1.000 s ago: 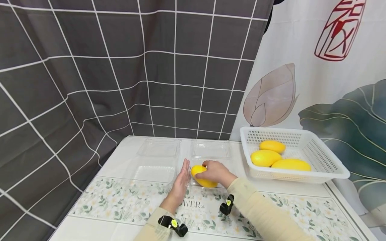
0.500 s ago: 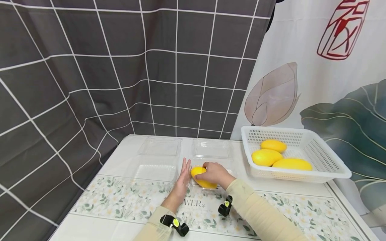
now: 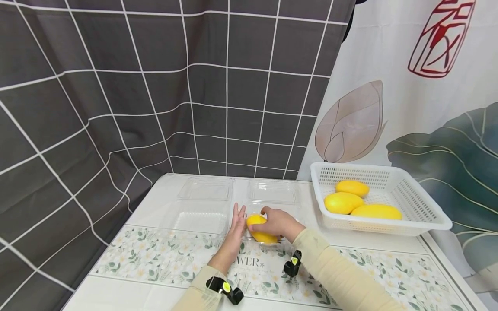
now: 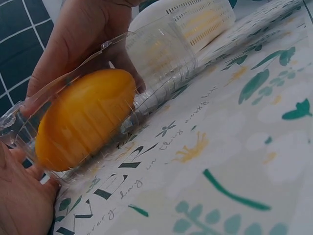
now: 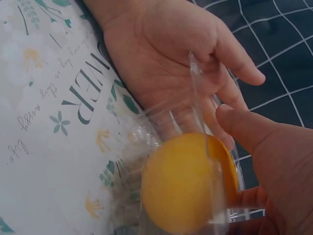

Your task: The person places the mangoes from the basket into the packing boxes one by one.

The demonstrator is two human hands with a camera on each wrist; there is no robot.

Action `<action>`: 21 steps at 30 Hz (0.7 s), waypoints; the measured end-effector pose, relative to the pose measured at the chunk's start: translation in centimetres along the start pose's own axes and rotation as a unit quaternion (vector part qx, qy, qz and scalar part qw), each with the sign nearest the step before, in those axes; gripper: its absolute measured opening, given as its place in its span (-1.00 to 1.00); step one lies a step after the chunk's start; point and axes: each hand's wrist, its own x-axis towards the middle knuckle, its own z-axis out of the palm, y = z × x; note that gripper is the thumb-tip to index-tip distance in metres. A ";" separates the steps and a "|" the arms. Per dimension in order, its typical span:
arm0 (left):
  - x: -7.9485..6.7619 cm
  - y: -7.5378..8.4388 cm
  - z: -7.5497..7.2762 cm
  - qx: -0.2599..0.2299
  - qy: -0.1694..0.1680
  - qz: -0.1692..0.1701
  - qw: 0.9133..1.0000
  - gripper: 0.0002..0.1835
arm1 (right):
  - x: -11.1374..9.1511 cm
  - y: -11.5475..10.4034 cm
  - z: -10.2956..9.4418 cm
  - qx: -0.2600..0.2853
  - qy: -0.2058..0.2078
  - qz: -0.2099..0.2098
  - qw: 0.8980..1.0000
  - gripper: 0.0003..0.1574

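A yellow mango [image 3: 260,230] lies inside the right-hand clear plastic clamshell box [image 4: 164,51], seen through its wall in the left wrist view. My right hand [image 3: 282,222] grips the mango from above, thumb on the left and fingers on the far side. My left hand [image 3: 232,236] stands on edge along the box's left side, palm facing it and fingers extended. In the right wrist view, the left palm [image 5: 168,54] is beside the clear wall. Part of the mango is hidden under the right hand.
A second open clamshell box [image 3: 200,222] lies to the left. At the right stands a white perforated basket [image 3: 422,207] holding three mangoes [image 3: 342,203]. A floral runner [image 3: 155,259] crosses the white table. Grey checked cloth [image 3: 202,108] hangs behind it.
The left fingers have spread a little apart beside the box. The mango has turned slightly under the right hand, which keeps its grip in nearly the same place.
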 end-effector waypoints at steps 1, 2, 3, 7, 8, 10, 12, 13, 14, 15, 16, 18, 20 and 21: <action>0.0 0.0 0.0 0.002 0.000 0.001 1.000 -0.39 | 0.0 0.1 -0.1 -0.002 0.001 -0.001 1.000 0.02; 0.0 0.0 -0.1 0.003 0.000 0.005 1.000 -0.39 | 0.0 0.2 -0.3 -0.004 0.004 -0.002 1.000 0.04; -0.1 0.0 -0.1 0.007 0.001 0.004 1.000 -0.39 | 0.0 0.3 -0.5 -0.004 0.005 -0.003 1.000 0.05; -0.1 0.0 -0.1 0.018 0.005 0.001 1.000 -0.40 | -0.3 0.9 -2.0 -0.002 0.019 -0.004 1.000 0.07; -0.1 0.1 -0.1 0.022 0.007 -0.003 1.000 -0.41 | -0.4 1.1 -2.6 -0.002 0.023 -0.004 1.000 0.06; -0.1 0.1 0.0 0.027 0.010 -0.009 1.000 -0.41 | -0.7 1.5 -4.0 0.000 0.033 -0.006 0.999 0.05; 0.0 0.1 0.0 0.031 0.012 -0.009 0.999 -0.40 | -1.1 2.1 -5.6 0.012 0.040 -0.004 0.999 0.05; 0.0 0.1 0.0 0.034 0.015 -0.012 0.999 -0.40 | -1.3 2.5 -6.4 0.018 0.043 -0.003 0.999 0.05; 0.0 0.2 0.1 0.035 0.016 -0.012 0.999 -0.40 | -1.5 2.8 -7.3 0.029 0.044 0.000 0.999 0.05; 0.0 0.2 0.1 0.033 0.017 -0.010 0.999 -0.40 | -1.7 3.3 -8.2 0.036 0.047 0.002 0.998 0.06; 0.0 0.2 0.1 0.033 0.019 -0.009 0.999 -0.41 | -1.9 3.8 -9.1 0.043 0.048 0.007 0.998 0.06; 0.0 0.3 0.1 0.033 0.022 -0.012 0.999 -0.43 | -2.4 4.7 -11.1 0.049 0.050 0.011 0.997 0.07; 0.0 0.2 0.1 0.030 0.023 -0.009 0.999 -0.44 | -2.8 5.8 -13.0 0.050 0.053 0.017 0.997 0.08; 0.0 0.2 0.0 0.029 0.024 -0.008 0.999 -0.43 | -3.1 6.5 -13.8 0.050 0.053 0.019 0.997 0.10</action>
